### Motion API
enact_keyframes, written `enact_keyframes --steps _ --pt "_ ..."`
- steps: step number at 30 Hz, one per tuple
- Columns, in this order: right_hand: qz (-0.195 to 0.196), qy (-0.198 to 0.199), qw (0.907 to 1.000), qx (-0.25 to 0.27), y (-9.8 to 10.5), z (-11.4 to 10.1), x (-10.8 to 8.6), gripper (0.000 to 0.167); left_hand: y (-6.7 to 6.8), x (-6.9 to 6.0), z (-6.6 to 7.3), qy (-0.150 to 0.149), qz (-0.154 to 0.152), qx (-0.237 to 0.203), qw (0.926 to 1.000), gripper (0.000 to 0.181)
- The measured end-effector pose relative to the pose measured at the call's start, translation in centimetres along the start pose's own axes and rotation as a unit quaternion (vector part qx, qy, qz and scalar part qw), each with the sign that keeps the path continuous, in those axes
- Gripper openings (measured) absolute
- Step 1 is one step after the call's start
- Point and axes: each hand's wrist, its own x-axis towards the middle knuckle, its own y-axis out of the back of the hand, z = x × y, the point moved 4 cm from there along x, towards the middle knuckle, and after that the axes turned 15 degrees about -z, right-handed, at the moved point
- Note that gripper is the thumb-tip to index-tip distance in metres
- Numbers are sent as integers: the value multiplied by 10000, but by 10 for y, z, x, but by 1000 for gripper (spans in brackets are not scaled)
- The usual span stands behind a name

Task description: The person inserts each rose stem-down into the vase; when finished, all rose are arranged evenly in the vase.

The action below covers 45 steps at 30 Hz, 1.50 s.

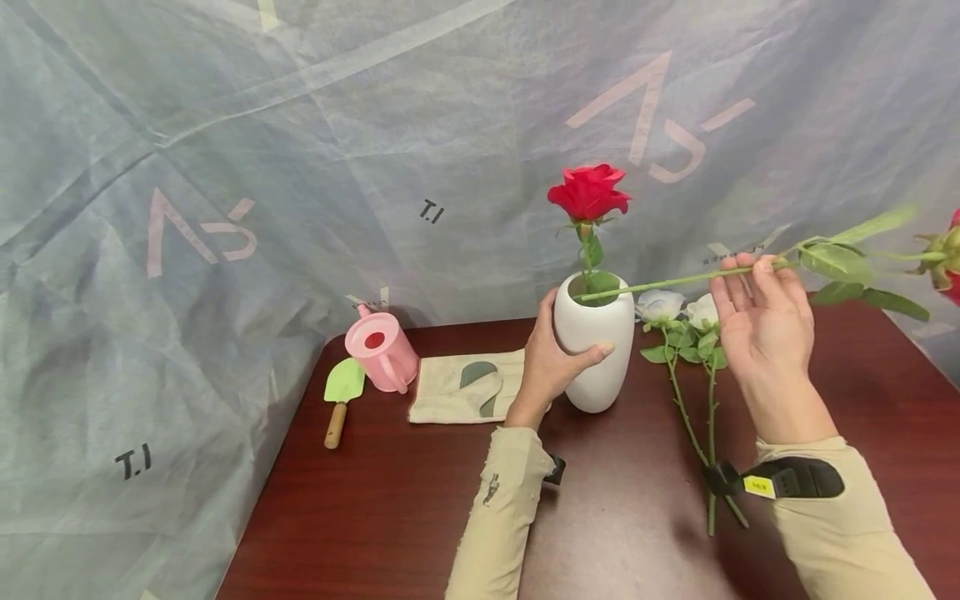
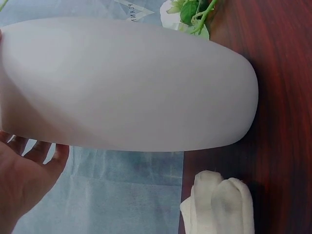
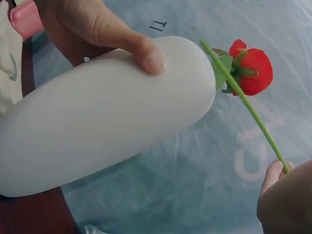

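L fingers grip white vase, left of R fingers; prob. smooth, rigid, breakable: hold round belly. R fingers pinch rose stem approx. midway, tip nr vase mouth; prob. light, bendy.

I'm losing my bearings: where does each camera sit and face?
Head: on the head, facing forward-down at the vase; left hand, right hand, sleeves show.
Left wrist: on that wrist, facing the vase's side; left hand partly shows.
Right wrist: on that wrist, facing the vase and its rose; both hands show.
Head and right wrist share that rose.
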Motion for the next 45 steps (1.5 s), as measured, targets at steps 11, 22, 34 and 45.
enact_keyframes --steps 11,22,34,45 --pt "-169 246 9955 -904 -13 1 6 6 -1 2 2 -1 17 46 10000 94" --pt "-634 340 9832 -1678 -29 10 14 8 -3 4 0 -53 -5 35 10000 94" --pt "-1090 143 9452 -3075 -36 39 17 14 3 -1 -1 -6 50 8 10000 94" --pt "-1235 -84 9006 -4167 -38 51 18 12 1 1 0 -63 21 -24 10000 94"
